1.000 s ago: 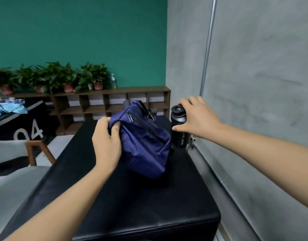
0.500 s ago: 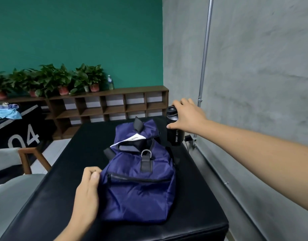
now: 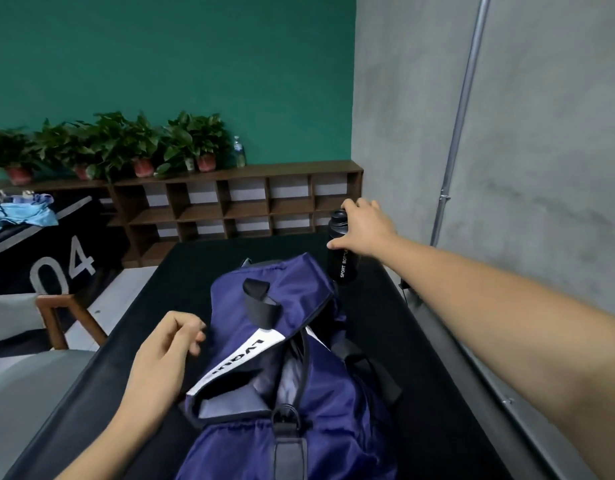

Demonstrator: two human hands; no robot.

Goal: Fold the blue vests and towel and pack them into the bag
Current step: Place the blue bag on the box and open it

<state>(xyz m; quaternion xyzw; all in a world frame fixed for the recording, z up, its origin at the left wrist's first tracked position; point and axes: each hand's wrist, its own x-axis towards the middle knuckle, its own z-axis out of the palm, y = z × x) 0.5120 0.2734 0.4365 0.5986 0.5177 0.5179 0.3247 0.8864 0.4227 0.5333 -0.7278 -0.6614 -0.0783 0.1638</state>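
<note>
On the black padded table (image 3: 202,265) the navy bag (image 3: 334,382) lies lengthwise, its near end toward the person, its mouth parted enough to show grey lining beside a white lettered panel; nothing blue and folded shows inside it. The left hand (image 3: 160,351) hovers just beside the bag's left flank, fingers loosely curled and holding nothing; the right hand (image 3: 365,226) reaches to the far right corner of the table and grips the top of a black sport bottle (image 3: 344,265), which stands upright just beyond the bag's far end.

By my reading the step in hand is preparation; the bag is being laid out and the bottle handled to make room, while folding has not begun. The next move calls for settling the bottle out of the way, then fetching the cloth; a heap of pale blue fabric (image 3: 18,213) lies well apart on a black box marked 04 (image 3: 63,268) at far left, and it may be the vests or the towel, though I cannot tell which.

Between table and box stands a wooden-armed chair (image 3: 56,317), likely an obstacle to the reach; behind runs a low brown shelf (image 3: 236,206) with potted plants (image 3: 126,147) and a clear bottle (image 3: 239,152) on top.
</note>
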